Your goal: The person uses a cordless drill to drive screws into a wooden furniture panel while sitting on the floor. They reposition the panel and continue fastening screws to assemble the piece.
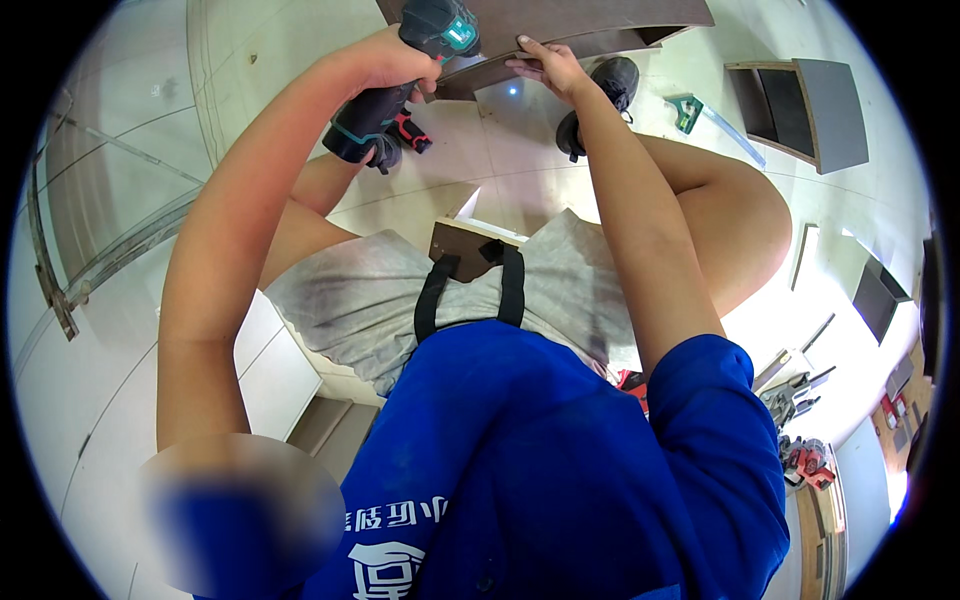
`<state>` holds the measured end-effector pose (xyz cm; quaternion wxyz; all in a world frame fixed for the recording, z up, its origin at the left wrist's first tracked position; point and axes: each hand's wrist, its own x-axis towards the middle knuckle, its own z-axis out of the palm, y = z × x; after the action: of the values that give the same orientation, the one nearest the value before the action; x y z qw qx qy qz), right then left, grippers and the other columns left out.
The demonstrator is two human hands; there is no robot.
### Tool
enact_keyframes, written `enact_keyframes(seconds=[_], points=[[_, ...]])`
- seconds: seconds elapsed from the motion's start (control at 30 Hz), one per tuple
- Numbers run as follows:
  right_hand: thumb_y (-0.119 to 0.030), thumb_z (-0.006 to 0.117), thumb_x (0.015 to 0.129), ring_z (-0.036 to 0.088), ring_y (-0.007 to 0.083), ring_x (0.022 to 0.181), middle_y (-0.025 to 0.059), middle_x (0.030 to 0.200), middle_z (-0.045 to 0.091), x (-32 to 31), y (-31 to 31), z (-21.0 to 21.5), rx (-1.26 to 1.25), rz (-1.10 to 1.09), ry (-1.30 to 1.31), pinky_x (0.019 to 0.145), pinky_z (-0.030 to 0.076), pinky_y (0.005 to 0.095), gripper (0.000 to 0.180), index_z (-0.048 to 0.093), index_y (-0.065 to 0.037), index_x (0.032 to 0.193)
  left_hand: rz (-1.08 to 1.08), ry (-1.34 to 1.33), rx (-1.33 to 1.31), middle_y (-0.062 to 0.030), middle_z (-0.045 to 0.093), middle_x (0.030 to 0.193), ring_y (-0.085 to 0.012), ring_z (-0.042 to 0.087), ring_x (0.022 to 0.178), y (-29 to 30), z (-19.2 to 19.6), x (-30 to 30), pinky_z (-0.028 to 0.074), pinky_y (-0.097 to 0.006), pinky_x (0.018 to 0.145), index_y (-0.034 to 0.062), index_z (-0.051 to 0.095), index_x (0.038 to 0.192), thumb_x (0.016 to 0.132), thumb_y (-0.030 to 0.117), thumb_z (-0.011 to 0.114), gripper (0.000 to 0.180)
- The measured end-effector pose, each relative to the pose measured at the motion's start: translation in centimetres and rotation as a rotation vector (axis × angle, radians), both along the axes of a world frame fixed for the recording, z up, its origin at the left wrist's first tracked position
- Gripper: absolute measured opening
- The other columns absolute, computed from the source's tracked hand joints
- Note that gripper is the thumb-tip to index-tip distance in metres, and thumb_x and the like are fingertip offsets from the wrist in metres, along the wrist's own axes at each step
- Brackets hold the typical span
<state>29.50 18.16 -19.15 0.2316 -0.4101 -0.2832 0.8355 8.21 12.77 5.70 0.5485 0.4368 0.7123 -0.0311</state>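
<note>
A black and teal cordless drill (362, 118) is in my left hand (395, 62), whose fingers wrap round its grip. The drill's head points right, its tip close to the edge of a dark brown wooden panel piece (590, 18) at the top; whether the tip touches is hard to tell. This piece looks hollow at its right end. My right hand (550, 68) pinches its near edge, thumb above and fingers below. On the floor by my left shoe lies a red and black tool (410, 132), partly hidden.
Right of my right shoe (614, 82) lies a combination square (687, 113) with a green head. Beyond it stands an open grey box (840, 115). A smaller dark box (878, 300) and a red power tool (806, 462) sit farther right. Metal framing (120, 245) is at left.
</note>
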Motion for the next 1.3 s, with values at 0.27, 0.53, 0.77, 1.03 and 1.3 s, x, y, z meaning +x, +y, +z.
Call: enact_keyframes(seconds=[0.27, 0.53, 0.77, 1.03, 1.3], points=[[-0.029, 0.069, 0.094, 0.066, 0.0305, 0.109, 0.021, 0.119, 0.061, -0.1, 0.2, -0.4, 0.004, 0.008, -0.011, 0.092, 0.057, 0.0325, 0.052, 0.053, 0.015, 0.118, -0.059, 0.05, 0.02, -0.0083, 0.07, 0.08, -0.0167, 0.066, 0.064, 0.3, 0.2, 0.1, 0.054, -0.035, 0.06, 0.004, 0.064, 0.091, 0.073, 0.013, 0.065, 0.021], [-0.03, 0.068, 0.095, 0.066, 0.0299, 0.109, 0.0228, 0.12, 0.06, -0.1, 0.2, 0.4, 0.02, 0.004, 0.002, 0.094, 0.056, 0.0325, 0.056, 0.052, 0.016, 0.122, -0.004, 0.013, -0.021, -0.0077, 0.069, 0.078, -0.0164, 0.065, 0.063, 0.6, 0.3, 0.6, 0.053, -0.035, 0.062, 0.0059, 0.062, 0.093, 0.075, 0.013, 0.064, 0.02], [-0.032, 0.068, 0.094, 0.066, 0.0302, 0.109, 0.0227, 0.119, 0.06, 0.3, 0.1, 0.5, 0.031, 0.014, -0.008, 0.096, 0.055, 0.0335, 0.056, 0.052, 0.015, 0.121, 0.036, -0.012, -0.036, -0.0058, 0.066, 0.082, -0.0161, 0.063, 0.07, -0.1, -0.1, 0.3, 0.052, -0.032, 0.067, 0.0041, 0.066, 0.098, 0.073, 0.012, 0.069, 0.026], [-0.031, 0.07, 0.093, 0.067, 0.0305, 0.108, 0.0234, 0.118, 0.06, 0.2, 0.1, 0.0, 0.02, 0.003, -0.025, 0.095, 0.056, 0.0344, 0.058, 0.051, 0.016, 0.12, 0.089, -0.007, -0.033, -0.0049, 0.064, 0.086, -0.016, 0.062, 0.076, -0.9, -0.2, 0.5, 0.052, -0.033, 0.07, 0.005, 0.066, 0.098, 0.072, 0.013, 0.071, 0.027], [-0.019, 0.075, 0.089, 0.067, 0.0253, 0.106, 0.016, 0.115, 0.066, 0.1, -0.3, -1.3, 0.222, 0.11, -0.015, 0.096, 0.054, 0.032, 0.044, 0.061, 0.009, 0.12, -0.004, 0.018, -0.028, -0.0059, 0.065, 0.086, -0.0171, 0.061, 0.077, -0.2, 0.0, -0.1, 0.052, -0.033, 0.071, 0.0056, 0.066, 0.1, 0.07, 0.014, 0.07, 0.031]])
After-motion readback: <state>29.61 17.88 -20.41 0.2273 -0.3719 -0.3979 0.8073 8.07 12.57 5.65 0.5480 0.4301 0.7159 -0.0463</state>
